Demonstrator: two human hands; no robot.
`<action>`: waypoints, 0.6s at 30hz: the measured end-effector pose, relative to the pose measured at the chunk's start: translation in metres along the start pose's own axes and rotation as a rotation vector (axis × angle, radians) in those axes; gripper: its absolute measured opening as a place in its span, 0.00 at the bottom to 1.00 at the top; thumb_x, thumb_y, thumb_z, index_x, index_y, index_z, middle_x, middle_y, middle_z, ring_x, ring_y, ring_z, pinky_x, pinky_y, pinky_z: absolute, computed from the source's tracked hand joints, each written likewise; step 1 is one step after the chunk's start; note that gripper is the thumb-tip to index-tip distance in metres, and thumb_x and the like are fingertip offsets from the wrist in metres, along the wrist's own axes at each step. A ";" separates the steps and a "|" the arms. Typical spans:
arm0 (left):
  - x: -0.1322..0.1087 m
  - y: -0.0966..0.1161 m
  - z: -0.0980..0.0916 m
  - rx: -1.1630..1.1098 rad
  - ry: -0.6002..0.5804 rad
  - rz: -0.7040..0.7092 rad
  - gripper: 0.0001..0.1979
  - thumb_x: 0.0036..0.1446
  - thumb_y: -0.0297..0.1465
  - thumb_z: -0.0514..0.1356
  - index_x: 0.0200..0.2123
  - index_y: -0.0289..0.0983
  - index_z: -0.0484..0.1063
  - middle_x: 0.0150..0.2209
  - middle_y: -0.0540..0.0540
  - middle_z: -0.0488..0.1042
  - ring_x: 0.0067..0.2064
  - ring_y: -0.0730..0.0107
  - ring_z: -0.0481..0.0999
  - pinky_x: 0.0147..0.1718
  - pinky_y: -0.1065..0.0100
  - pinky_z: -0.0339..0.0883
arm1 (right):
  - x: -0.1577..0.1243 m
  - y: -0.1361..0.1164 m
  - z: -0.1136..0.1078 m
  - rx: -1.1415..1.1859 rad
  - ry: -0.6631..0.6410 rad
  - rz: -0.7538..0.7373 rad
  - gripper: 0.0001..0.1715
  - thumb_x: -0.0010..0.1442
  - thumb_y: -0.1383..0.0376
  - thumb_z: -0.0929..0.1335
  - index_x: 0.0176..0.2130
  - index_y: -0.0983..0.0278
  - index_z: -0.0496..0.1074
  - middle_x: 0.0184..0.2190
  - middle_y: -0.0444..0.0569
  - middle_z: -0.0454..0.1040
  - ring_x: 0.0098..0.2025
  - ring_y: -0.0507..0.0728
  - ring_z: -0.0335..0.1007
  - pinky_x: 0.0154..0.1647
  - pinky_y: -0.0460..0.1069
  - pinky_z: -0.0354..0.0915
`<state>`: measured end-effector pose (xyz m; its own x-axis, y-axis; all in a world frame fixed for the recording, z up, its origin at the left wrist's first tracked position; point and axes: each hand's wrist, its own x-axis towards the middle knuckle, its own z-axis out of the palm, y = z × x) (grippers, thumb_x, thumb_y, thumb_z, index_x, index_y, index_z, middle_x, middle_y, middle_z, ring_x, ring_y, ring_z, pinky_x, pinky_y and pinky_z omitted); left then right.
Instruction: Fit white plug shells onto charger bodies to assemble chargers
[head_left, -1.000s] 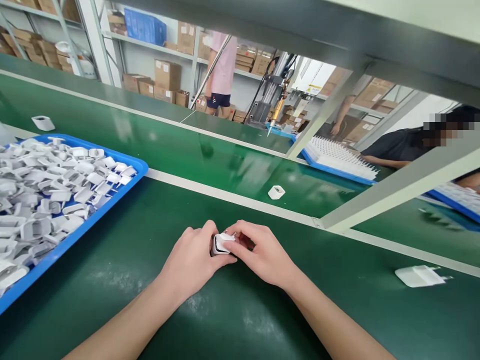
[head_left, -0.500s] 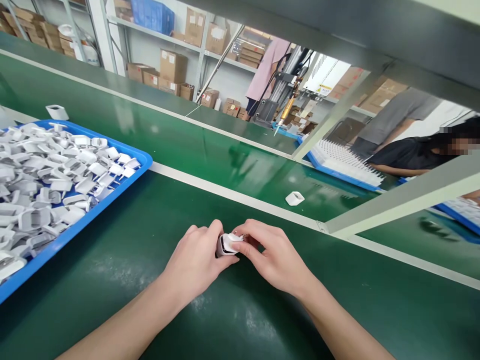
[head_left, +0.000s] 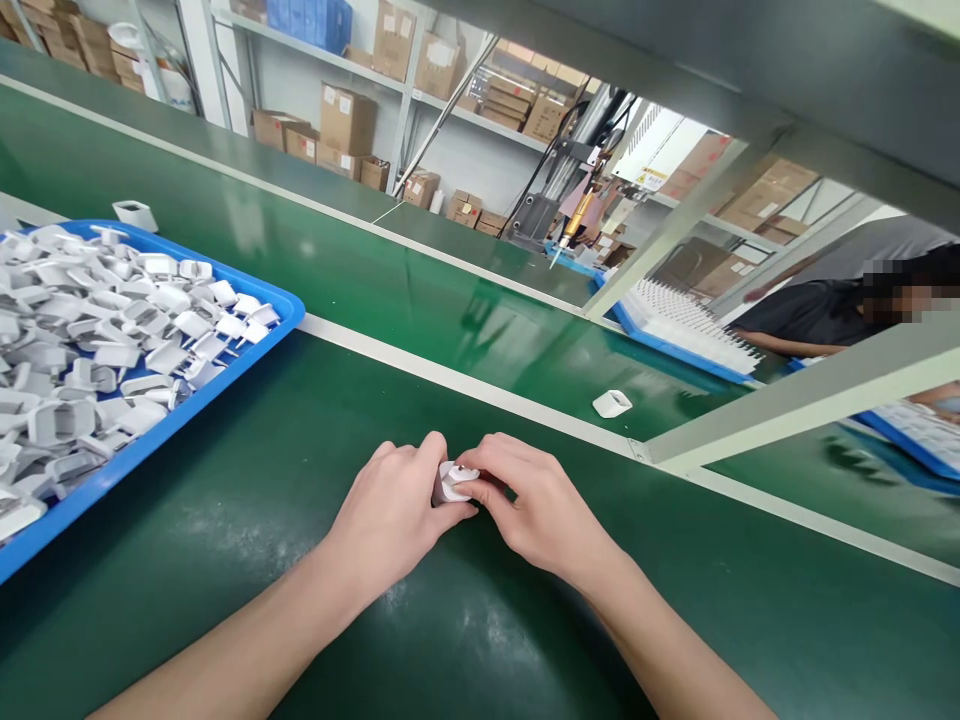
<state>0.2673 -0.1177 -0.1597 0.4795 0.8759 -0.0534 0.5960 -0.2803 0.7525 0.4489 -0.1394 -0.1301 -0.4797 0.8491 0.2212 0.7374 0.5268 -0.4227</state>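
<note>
Fingers [head_left: 429, 452] of both hands curl tight together, clamped on a small white plug housing [head_left: 452, 483] at approx the centre of the view, just above the 6 o'clock arc of the forearms. L hand [head_left: 390, 512] wraps its side, R hand [head_left: 536, 505] comes over from the other, fingertips nearly meeting, so most of the part is hidden. Looks like a two-hand grip since the part's so small: it seems to need steadying from both sides. Can't tell if it touches the surface below.

Blue plastic tray [head_left: 169, 438] sits at 9–10 o'clock, close to L hand, heaped w/ loose white housings [head_left: 127, 340], likely kept there for easy reach and so they don't scatter. One white housing [head_left: 135, 215] sits apart past the tray at 11 o'clock, another [head_left: 612, 403] at 2 o'clock on the far green section.

Surface is a glossy dark green workbench belt [head_left: 480, 640] w/ a pale rail [head_left: 465, 385] running across it. Beyond, at 1 o'clock, a yellow electric screwdriver [head_left: 576, 220] hangs by a tray of white pin-like parts [head_left: 679, 325]. Co-worker in a dark top [head_left: 810, 315] sits at 2–3 o'clock. Cardboard cartons [head_left: 345, 120] fill metal shelves at 12 o'clock.
</note>
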 end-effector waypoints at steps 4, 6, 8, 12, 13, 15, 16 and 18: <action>0.000 -0.001 0.002 0.013 0.031 0.020 0.20 0.60 0.37 0.65 0.30 0.41 0.52 0.28 0.53 0.69 0.32 0.62 0.63 0.31 0.67 0.48 | -0.003 -0.002 0.007 -0.059 0.038 -0.005 0.11 0.71 0.70 0.62 0.37 0.63 0.69 0.31 0.46 0.70 0.34 0.55 0.62 0.34 0.50 0.57; -0.001 -0.003 0.004 0.007 0.047 0.052 0.20 0.60 0.36 0.64 0.30 0.41 0.52 0.27 0.54 0.69 0.31 0.63 0.63 0.31 0.67 0.49 | -0.003 -0.003 0.009 -0.104 0.047 0.007 0.11 0.71 0.70 0.61 0.36 0.63 0.68 0.31 0.46 0.69 0.34 0.55 0.62 0.34 0.50 0.57; -0.002 -0.005 0.006 -0.003 0.057 0.070 0.19 0.60 0.37 0.64 0.30 0.41 0.53 0.27 0.54 0.69 0.31 0.63 0.64 0.31 0.67 0.50 | -0.005 -0.004 0.010 -0.138 0.047 0.017 0.11 0.70 0.71 0.61 0.35 0.62 0.67 0.31 0.46 0.69 0.34 0.55 0.62 0.34 0.49 0.56; -0.002 -0.010 0.009 -0.037 0.064 0.044 0.17 0.59 0.40 0.64 0.32 0.41 0.58 0.28 0.53 0.71 0.33 0.63 0.68 0.30 0.68 0.51 | -0.008 -0.003 0.012 -0.193 0.053 0.013 0.10 0.67 0.72 0.62 0.33 0.61 0.65 0.30 0.45 0.68 0.33 0.55 0.62 0.33 0.49 0.55; -0.002 -0.011 0.009 -0.043 0.059 0.049 0.16 0.58 0.41 0.64 0.32 0.41 0.59 0.28 0.53 0.70 0.33 0.64 0.68 0.30 0.68 0.52 | -0.009 -0.003 0.013 -0.210 0.059 0.014 0.11 0.67 0.72 0.61 0.33 0.61 0.64 0.30 0.46 0.68 0.33 0.56 0.62 0.33 0.49 0.55; -0.004 -0.011 0.009 -0.037 0.052 0.082 0.15 0.59 0.41 0.63 0.33 0.40 0.60 0.27 0.53 0.69 0.31 0.66 0.69 0.30 0.69 0.53 | -0.011 -0.005 0.016 -0.239 0.067 0.016 0.11 0.67 0.72 0.61 0.32 0.61 0.64 0.31 0.47 0.68 0.34 0.56 0.62 0.34 0.49 0.56; -0.005 -0.011 0.009 -0.024 0.051 0.102 0.14 0.60 0.41 0.62 0.33 0.40 0.60 0.27 0.54 0.69 0.31 0.67 0.69 0.30 0.69 0.53 | -0.011 -0.007 0.017 -0.248 0.067 0.014 0.11 0.67 0.71 0.62 0.33 0.62 0.65 0.32 0.47 0.69 0.35 0.56 0.63 0.35 0.49 0.57; -0.009 -0.010 0.010 0.002 0.042 0.141 0.13 0.62 0.42 0.59 0.34 0.40 0.61 0.26 0.54 0.68 0.30 0.67 0.70 0.30 0.69 0.55 | -0.013 -0.012 0.015 -0.256 0.062 0.013 0.08 0.66 0.70 0.65 0.34 0.61 0.67 0.33 0.46 0.71 0.36 0.56 0.66 0.36 0.48 0.58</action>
<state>0.2630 -0.1269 -0.1730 0.5309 0.8437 0.0801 0.5260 -0.4022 0.7494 0.4396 -0.1569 -0.1408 -0.4447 0.8527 0.2742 0.8435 0.5016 -0.1920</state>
